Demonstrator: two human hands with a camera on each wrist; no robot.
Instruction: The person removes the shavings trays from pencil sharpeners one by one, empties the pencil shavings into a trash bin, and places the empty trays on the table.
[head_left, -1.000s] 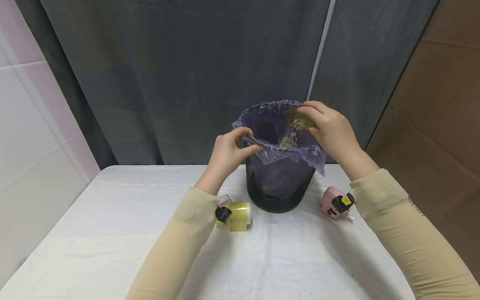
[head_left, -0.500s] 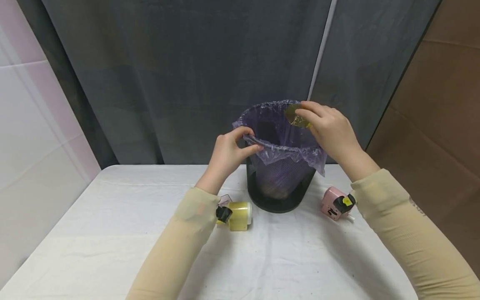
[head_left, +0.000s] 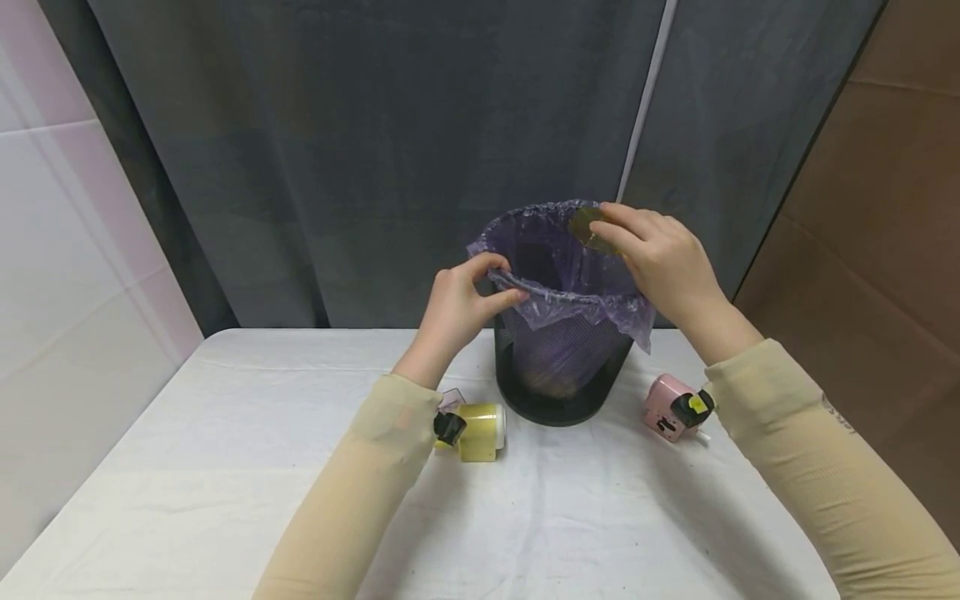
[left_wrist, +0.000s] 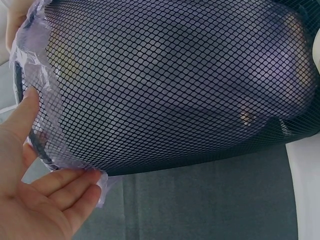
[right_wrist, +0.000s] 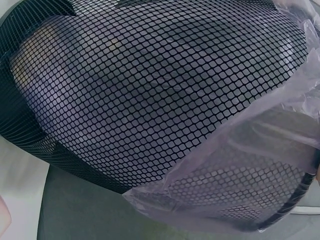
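A black mesh wastebasket [head_left: 551, 412] lined with a purple plastic bag [head_left: 551, 312] stands at the back of the table, its mouth facing up. My left hand [head_left: 465, 308] grips the near left rim, thumb outside over the bag's folded edge; the left wrist view shows that thumb and the fingers [left_wrist: 75, 192] around the rim. Over the right side of the mouth my right hand [head_left: 663, 258] holds a small see-through yellow shavings drawer [head_left: 588, 229], tipped towards the inside. Pale shavings show dimly through the mesh near the bottom.
Left of the basket lies a see-through yellow pencil sharpener [head_left: 478, 433] with a white end, partly behind the left wrist's camera. A pink pencil sharpener [head_left: 663, 404] sits to the right, by the right cuff. A grey curtain [head_left: 390, 167] hangs behind the white-covered table [head_left: 300, 467].
A stream of shavings has fallen from the yellow drawer into the bag, and the drawer now looks emptied. The right hand has shifted slightly left; the left hand keeps its grip.
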